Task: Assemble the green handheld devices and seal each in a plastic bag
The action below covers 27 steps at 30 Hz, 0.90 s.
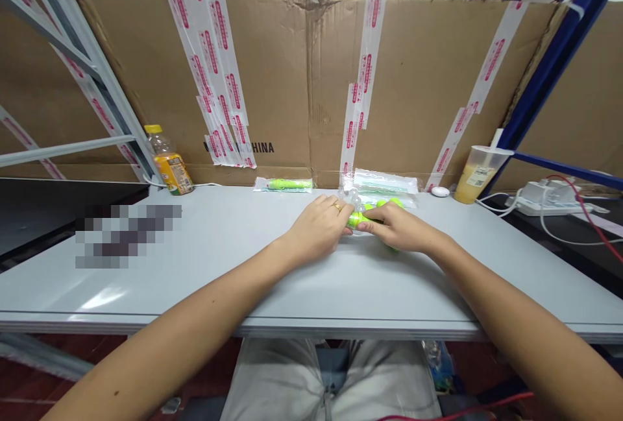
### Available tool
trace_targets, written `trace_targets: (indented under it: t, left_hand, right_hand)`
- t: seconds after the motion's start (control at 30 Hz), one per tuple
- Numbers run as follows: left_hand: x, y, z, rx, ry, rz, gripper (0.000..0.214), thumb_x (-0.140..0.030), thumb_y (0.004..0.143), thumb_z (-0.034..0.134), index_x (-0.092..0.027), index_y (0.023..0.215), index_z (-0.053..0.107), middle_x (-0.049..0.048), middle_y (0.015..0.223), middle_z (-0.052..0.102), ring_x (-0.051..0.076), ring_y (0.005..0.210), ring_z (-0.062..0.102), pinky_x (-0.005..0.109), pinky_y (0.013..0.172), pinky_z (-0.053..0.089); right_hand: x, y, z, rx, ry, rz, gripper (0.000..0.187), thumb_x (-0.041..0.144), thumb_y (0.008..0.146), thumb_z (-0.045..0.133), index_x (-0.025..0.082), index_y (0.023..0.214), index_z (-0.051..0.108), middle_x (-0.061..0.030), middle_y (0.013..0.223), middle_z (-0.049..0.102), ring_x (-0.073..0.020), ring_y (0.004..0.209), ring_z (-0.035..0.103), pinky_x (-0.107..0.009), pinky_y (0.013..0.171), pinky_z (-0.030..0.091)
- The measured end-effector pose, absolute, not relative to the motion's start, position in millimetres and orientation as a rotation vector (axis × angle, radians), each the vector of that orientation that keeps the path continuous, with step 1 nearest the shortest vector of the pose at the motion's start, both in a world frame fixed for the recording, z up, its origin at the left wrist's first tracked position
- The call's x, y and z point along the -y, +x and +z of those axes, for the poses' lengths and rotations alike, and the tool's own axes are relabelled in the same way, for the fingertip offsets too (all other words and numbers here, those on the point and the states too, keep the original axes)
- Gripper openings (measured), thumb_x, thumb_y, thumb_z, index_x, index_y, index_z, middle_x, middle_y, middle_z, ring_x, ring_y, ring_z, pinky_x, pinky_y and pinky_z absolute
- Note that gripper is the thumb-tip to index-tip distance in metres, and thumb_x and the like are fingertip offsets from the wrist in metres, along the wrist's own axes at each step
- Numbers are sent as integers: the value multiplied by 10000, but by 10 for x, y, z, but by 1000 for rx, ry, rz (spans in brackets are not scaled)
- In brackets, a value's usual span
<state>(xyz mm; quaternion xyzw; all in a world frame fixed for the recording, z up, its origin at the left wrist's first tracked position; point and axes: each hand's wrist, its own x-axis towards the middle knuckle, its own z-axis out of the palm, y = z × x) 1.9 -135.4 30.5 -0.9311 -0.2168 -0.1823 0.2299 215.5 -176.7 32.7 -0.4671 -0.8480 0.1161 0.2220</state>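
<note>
My left hand (318, 223) and my right hand (402, 225) meet over the middle of the white table. Between them is a bright green stick-shaped item (357, 219), its exact kind unclear. The right thumb and fingers pinch it, while the left fingers close around its left end. Crinkled clear plastic (349, 198) stands up beside the left fingertips. More green parts (390, 202) show just behind the right hand, and another bit of green peeks out below it; whether they join the held item is hidden.
Against the cardboard wall (277, 71) lie a clear packet with a green item (287, 184) and further clear packets (384, 181). A juice bottle (174, 171) stands at left. A drink cup (479, 174), a white round object (440, 192) and a power strip (549, 197) are at right.
</note>
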Motion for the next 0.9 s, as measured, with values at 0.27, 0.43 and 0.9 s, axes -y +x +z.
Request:
trace_targets:
  t: [0.27,0.43,0.9]
  left_hand:
    - [1160,-135,380,639,-2561,-792,299,-278,908,571,-143,1171,532,105,1040,667,250,975,614,371,818,465]
    - [925,-276,375,930,-2469,-971,298,-286,900,583,-180,1175,541,94,1041,679,258,985,633,373,807,483]
    - [687,-432,341,1360,-2373,-949,277,-342,897,583,-200,1136,585,87,1050,677,277,972,654,368,773,480]
  right_hand:
    - [1576,2541,537,1893,-1259,349,482,567,966,405,165,1013,667,-83,885,703,-214,824,637,-333,743,471]
    - [1033,3019,518,1869,-1611,-199,309,310,866,611,134,1115,658,-157,1144,685,-282,1016,646,-405,908,479]
    - [220,3123,219,2220,-1916,-337,621,318,799,702,109,1356,523,-214,1306,585,-342,1178,549,-420,945,431]
